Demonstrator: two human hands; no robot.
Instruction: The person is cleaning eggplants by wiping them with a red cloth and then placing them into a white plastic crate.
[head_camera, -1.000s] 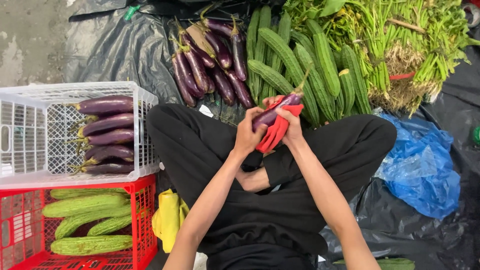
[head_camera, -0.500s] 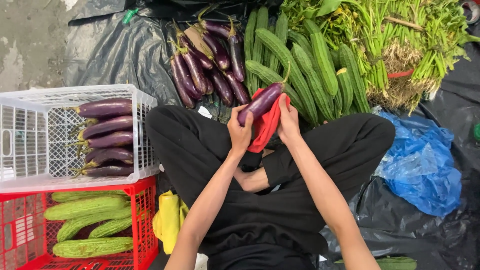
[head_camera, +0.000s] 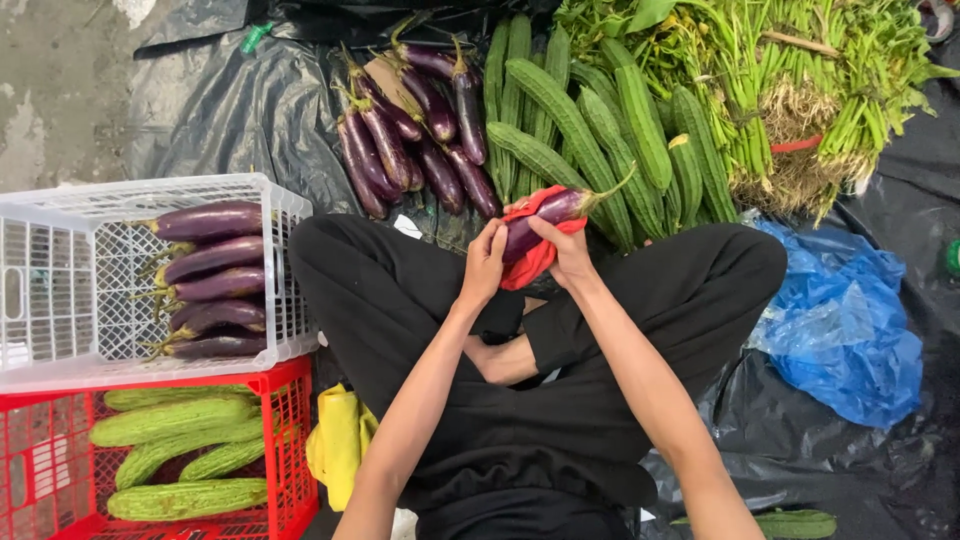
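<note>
I sit cross-legged in black trousers. Both hands hold one purple eggplant (head_camera: 545, 215) wrapped in a red cloth (head_camera: 530, 262) above my knees. My left hand (head_camera: 485, 262) grips the eggplant's lower end. My right hand (head_camera: 563, 250) presses the cloth around its middle, and the green stem end points right. A pile of purple eggplants (head_camera: 415, 135) lies just beyond my hands on black plastic sheeting.
A white crate (head_camera: 60, 290) at left holds several eggplants. Below it, a red crate (head_camera: 290, 400) holds green ridged gourds. More long gourds (head_camera: 600, 120), leafy greens (head_camera: 800, 90), a blue plastic bag (head_camera: 840, 330) and a yellow cloth (head_camera: 335, 440) surround me.
The eggplant first slid out to the left of the cloth; now it is drawn back so the cloth covers its middle, stem pointing right. My hands have closed together.
</note>
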